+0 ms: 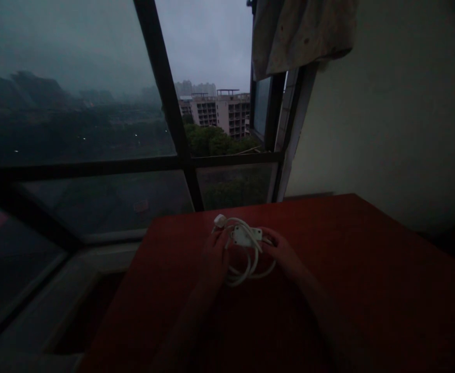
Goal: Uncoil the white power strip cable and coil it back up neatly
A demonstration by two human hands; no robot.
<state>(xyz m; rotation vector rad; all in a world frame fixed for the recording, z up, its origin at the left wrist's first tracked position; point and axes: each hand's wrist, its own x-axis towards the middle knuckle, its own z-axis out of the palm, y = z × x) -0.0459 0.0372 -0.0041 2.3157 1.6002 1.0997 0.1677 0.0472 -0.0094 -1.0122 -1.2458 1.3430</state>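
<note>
A white power strip (243, 236), a short flat block with what look like small marks at its corners, is held just over the red-brown table. Its white cord (251, 265) loops in loose coils in front of it and across its face. At the upper left of the coils is the white plug (220, 221). My left hand (215, 254) closes around the cord on the left side, just below the plug. On the other side, the fingers of my right hand (281, 251) are curled at the strip's right end. Dim light hides the exact finger contacts.
The red-brown table (328, 223) reaches to the window (184, 160), whose dark frame stands behind its far edge. A pale wall (386, 129) rises at the right. A curtain (305, 36) hangs over the open window pane. Left of the table is a sill (111, 254).
</note>
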